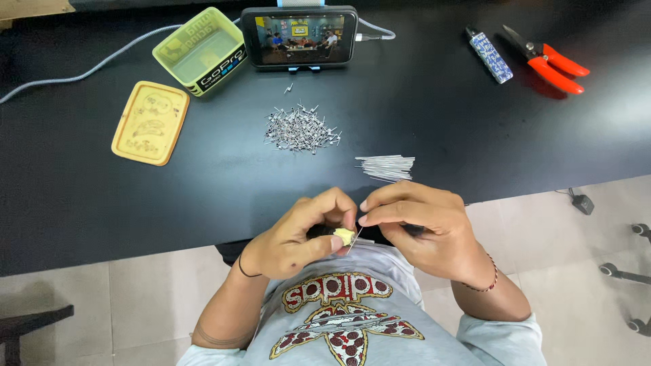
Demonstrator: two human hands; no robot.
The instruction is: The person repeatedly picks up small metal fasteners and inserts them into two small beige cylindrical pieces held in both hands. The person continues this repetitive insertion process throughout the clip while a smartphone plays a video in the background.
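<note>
Black table [475, 122]; left hand [298, 237] pinches a small pale-yellow piece [344, 236].

A small pale-yellow lump [344, 236] sits pinched at chest height just off the tabletop's [441, 122] near edge, with a thin, straight silver wire [357, 237] slanting upward and touching its right side.

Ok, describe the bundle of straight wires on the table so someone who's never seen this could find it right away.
Start at the black table and find its near edge, just beyond the person's right hand. There lies the bundle of straight wires, thin silvery lengths lying side by side. Unlike the heap of bent wire pieces farther back toward the phone, these are long, straight and lined up together.
</note>
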